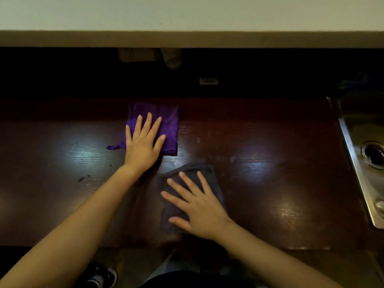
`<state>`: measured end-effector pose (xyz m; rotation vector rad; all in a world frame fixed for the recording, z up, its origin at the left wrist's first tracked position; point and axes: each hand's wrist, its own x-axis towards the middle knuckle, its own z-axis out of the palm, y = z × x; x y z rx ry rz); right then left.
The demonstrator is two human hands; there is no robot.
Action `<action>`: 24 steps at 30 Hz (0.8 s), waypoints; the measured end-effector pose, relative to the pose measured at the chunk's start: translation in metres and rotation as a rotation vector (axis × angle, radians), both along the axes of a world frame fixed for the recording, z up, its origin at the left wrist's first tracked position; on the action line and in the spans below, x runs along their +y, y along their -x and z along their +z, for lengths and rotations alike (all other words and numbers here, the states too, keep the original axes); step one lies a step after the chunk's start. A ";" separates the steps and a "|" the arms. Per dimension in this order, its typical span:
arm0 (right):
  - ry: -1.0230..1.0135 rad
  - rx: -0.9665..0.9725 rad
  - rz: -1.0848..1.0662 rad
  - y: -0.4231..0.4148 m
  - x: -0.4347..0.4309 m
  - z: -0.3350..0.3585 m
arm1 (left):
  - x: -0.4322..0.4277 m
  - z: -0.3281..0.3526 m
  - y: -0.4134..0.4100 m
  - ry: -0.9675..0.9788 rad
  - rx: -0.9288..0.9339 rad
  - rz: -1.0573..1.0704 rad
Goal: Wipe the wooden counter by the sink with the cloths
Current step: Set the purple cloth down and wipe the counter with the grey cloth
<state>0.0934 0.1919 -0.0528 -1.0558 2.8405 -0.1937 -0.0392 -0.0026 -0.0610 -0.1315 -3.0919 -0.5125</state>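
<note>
The left hand [143, 145] presses flat, fingers spread, on the purple cloth [166, 123]; the right hand [199, 206] likewise on the grey cloth [209, 173]. Smears near the sink [359, 161] and specks at the left suggest the counter [280, 183] is only partly wiped.

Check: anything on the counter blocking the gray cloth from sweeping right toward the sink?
Nothing visible. The right hand lies flat on the gray cloth, and the wooden counter between it and the sink is bare except for faint smudges. The purple cloth sits on the other side.
</note>
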 end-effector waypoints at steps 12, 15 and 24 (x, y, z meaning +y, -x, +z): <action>0.030 0.004 -0.367 0.157 0.050 -0.004 | 0.039 0.007 -0.047 -0.010 0.013 0.074; 0.056 -0.005 -0.412 0.179 0.051 -0.008 | 0.045 0.010 -0.061 -0.014 0.005 0.080; 0.034 -0.011 -0.408 0.072 0.082 -0.001 | 0.081 0.005 -0.104 0.062 -0.022 0.005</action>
